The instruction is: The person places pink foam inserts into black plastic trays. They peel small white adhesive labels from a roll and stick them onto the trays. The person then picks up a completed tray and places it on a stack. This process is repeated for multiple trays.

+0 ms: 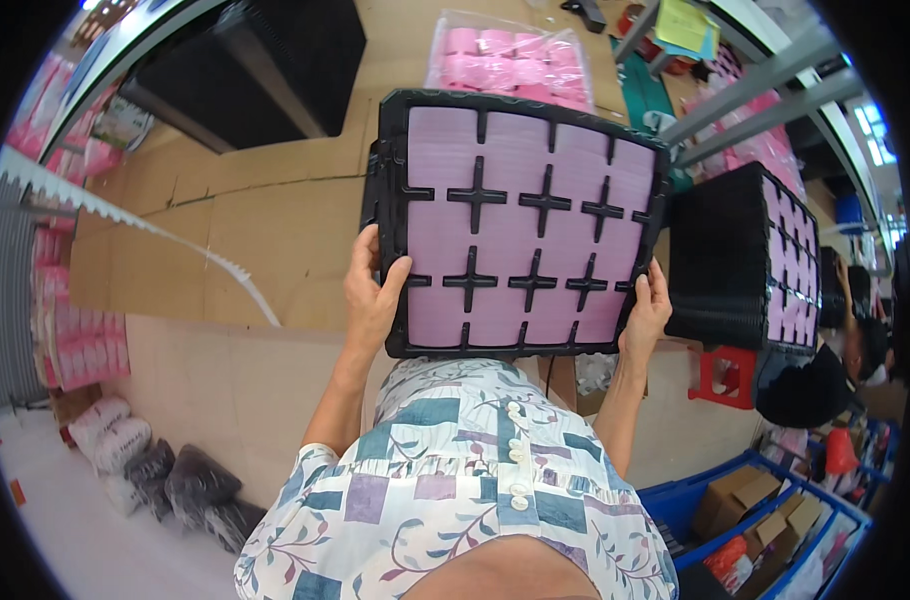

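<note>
A black plastic tray [403, 320] is held in front of me at the table's edge. Its face has rows of black cross-shaped dividers, with lilac-pink material showing between them. My left hand [373, 285] grips the tray's left side, thumb on the rim and fingers curled round the edge. On the opposite side, my right hand [647, 312] holds the lower right edge, its thumb at the rim and the other fingers partly hidden. The tray's underside is out of sight.
Brown cardboard [175, 240] covers the table. A clear bag of pink rolls [515, 62] lies beyond the tray. Black stacked trays [720, 250] stand at right, near a red stool [723, 378]. A tall black stack [245, 75] stands far left. Grey metal bars [765, 105] frame the right.
</note>
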`<state>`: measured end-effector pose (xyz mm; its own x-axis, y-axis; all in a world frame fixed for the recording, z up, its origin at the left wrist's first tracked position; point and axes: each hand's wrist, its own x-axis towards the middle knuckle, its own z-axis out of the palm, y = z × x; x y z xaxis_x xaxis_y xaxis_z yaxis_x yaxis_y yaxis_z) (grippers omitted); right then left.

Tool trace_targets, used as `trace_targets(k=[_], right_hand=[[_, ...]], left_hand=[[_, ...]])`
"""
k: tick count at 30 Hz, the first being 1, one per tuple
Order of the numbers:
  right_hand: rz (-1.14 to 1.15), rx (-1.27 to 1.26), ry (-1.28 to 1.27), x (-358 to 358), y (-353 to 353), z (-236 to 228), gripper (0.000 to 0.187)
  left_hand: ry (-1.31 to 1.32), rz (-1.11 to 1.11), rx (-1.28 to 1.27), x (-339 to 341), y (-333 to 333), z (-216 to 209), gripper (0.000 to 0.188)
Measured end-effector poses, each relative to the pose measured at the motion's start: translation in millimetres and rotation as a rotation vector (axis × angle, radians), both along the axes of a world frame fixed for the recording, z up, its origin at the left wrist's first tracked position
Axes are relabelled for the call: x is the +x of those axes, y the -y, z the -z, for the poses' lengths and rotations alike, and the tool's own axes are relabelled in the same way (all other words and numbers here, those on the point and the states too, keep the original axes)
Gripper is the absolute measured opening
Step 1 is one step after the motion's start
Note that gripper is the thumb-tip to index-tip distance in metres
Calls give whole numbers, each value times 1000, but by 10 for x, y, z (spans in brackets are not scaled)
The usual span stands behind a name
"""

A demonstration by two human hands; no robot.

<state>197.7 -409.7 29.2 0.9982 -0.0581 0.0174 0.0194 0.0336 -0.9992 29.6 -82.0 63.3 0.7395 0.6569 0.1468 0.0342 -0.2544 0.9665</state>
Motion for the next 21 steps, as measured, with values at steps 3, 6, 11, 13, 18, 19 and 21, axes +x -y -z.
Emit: trace_targets(k=[3, 6, 11, 13, 18, 19, 21], right_hand=[[-49, -284, -1, 42, -315, 302, 38], [-88, -669, 94, 44, -481, 346, 40], [-45, -1087, 315, 125, -459, 331, 41], [-100, -993, 215, 166, -405, 313, 40], [-77, -1084, 462, 161, -558, -10, 36], [-69, -1052, 553, 155, -715, -179, 35], [-309, -927, 573, 226, -1203, -458, 26]], left_hand=[[-303, -122, 267, -108, -257, 179, 42], [-379, -203, 508, -221, -281, 457, 42], [-414, -205, 603, -147, -156, 587, 38], [-442, -192, 573, -121, -124, 532, 39], [-402, -203, 613, 15, -129, 273, 45], [-353, -215, 699, 65, -156, 250, 47], [-278, -64, 777, 232, -224, 240, 50]])
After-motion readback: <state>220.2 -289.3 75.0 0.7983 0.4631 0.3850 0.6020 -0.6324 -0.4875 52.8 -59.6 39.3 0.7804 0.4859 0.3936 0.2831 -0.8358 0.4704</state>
